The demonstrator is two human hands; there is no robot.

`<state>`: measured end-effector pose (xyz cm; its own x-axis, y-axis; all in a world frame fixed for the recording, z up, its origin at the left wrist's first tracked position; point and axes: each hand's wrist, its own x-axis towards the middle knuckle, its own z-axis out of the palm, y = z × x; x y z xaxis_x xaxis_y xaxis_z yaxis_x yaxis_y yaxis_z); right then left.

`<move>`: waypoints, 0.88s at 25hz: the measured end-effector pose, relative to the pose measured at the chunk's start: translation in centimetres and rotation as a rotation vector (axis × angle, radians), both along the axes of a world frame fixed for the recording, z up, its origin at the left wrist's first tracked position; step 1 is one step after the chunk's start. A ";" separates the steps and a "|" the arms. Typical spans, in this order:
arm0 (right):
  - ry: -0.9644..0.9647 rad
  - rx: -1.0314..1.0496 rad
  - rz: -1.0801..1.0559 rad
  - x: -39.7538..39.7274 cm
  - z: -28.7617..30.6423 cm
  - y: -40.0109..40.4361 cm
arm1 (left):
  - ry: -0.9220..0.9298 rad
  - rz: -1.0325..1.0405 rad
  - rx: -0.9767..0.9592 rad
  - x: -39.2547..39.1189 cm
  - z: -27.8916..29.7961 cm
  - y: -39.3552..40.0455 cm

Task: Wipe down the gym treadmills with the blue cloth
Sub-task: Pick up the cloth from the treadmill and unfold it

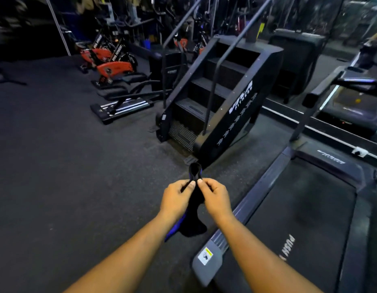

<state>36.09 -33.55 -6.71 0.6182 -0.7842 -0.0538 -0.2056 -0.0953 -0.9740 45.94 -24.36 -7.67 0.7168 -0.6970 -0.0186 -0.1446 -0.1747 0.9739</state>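
Blue cloth [195, 205] hangs in the air between both hands, above the dark gym floor [56, 155] and just off the left edge of the nearest treadmill [299, 218]. Most of it looks black in the dim light, with a blue edge showing along its lower left side. The left hand [176, 197] pinches its upper part between thumb and curled fingers, and the right hand [215, 198] pinches it the same way, the two hands close together. A small loop of cloth stands up above the thumbs. Ahead stands a black stair climber [217, 92], and red exercise bikes [107, 60] line the floor's far left side.
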 end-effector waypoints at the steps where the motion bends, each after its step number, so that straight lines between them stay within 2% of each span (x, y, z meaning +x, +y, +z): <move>1: -0.058 0.161 0.038 1.6 0.7 0.9 | 0.011 -0.020 -0.002 1.4 0.3 0.9; 3: -0.127 0.418 0.117 4.4 1.8 1.7 | 0.019 -0.112 -0.007 4.4 0.9 2.5; 4: -0.124 0.461 0.150 5.5 2.2 1.6 | 0.037 -0.166 -0.011 5.7 1.0 2.8; 6: -0.094 0.418 0.186 7.3 2.3 0.8 | 0.031 -0.183 -0.004 8.2 1.7 2.6; 10: -0.066 0.043 0.040 11.0 1.7 -3.0 | -0.013 -0.123 0.048 13.4 3.3 0.3; 11: -0.055 0.027 0.044 11.8 1.6 -4.4 | -0.005 -0.145 0.049 14.8 4.1 -0.6; 13: -0.047 0.131 0.152 13.8 1.5 -7.2 | 0.017 -0.186 0.016 17.7 5.6 -3.4; 15: -0.120 0.217 0.211 15.7 1.8 -9.6 | 0.097 -0.143 -0.074 20.6 6.8 -6.4; 17: -0.282 0.244 0.147 18.0 2.9 -12.3 | 0.301 -0.136 -0.196 23.4 6.6 -9.5; 18: -0.370 0.283 0.107 19.1 3.9 -13.7 | 0.422 -0.184 -0.195 24.3 6.0 -10.6; 19: -0.423 0.299 0.059 20.4 4.8 -15.4 | 0.490 -0.259 -0.127 24.7 5.2 -11.6; 21: -0.468 0.289 -0.048 22.9 6.5 -19.3 | 0.489 -0.407 0.058 25.0 3.2 -14.3; 22: -0.485 0.306 -0.107 23.7 7.0 -21.2 | 0.481 -0.444 0.071 25.2 2.7 -15.8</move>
<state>59.77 -54.73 0.31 0.5468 -0.8371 -0.0185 0.2775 0.2020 -0.9393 71.12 -40.15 -4.97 0.2620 -0.9098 -0.3218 0.2310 -0.2647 0.9363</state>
